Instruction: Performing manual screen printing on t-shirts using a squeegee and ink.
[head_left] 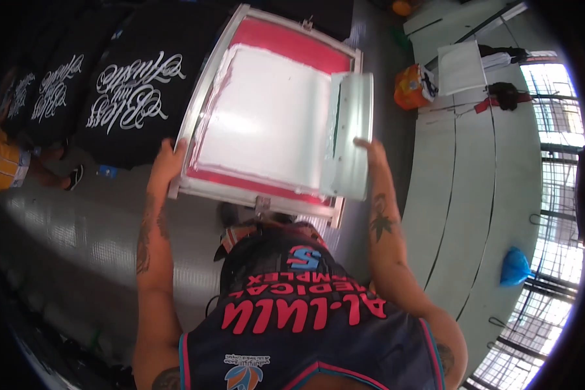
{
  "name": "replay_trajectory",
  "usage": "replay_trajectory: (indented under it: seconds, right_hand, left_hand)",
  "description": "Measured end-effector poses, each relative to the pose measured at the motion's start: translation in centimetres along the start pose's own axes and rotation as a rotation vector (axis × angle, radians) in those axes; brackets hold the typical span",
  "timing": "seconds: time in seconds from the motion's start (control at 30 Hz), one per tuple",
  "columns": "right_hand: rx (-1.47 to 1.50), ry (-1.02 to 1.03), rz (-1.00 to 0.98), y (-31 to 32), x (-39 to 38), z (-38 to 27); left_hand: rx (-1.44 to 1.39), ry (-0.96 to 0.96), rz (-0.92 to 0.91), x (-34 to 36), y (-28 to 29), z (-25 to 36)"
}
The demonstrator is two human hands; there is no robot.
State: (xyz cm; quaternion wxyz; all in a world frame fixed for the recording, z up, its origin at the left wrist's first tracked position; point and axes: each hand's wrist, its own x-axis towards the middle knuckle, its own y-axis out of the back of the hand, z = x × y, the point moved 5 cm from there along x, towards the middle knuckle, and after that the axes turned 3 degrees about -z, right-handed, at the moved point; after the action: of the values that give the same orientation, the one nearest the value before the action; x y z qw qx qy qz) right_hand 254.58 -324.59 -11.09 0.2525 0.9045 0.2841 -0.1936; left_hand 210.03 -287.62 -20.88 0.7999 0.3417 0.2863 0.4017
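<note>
A screen printing frame (pixel 203 84) with pale metal bars is held in front of me, slightly tilted. Its mesh is red at the margins, with white ink (pixel 260 117) spread over most of the middle. My left hand (pixel 168 161) is closed around the frame's left bar. Along the right side lies a wide, pale metal squeegee (pixel 355 130), overlapping the frame's edge. My right hand (pixel 373 153) is closed at that side, its thumb over the squeegee; the other fingers are hidden underneath.
Black printed fabric (pixel 136 91) with white lettering lies in a row at the left. Beside it are another person's foot (pixel 77 177) and a yellow container (pixel 5 159). On the right are an orange bag (pixel 414 88), a white panel (pixel 461 67), a blue bag (pixel 515 266) and barred windows.
</note>
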Motion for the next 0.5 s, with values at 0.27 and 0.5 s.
replay_trajectory:
  seconds: [0.27, 0.5]
  right_hand:
    - [0.679, -0.029, -0.21, 2.2, 2.4, 8.5]
    - [0.461, 0.152, 0.051, 24.4, 9.5, 6.2]
  left_hand:
    - [-0.389, 0.25, 0.001, -4.9, 1.2, 7.2]
    - [-0.32, 0.091, 0.251, -6.7, -8.4, 24.4]
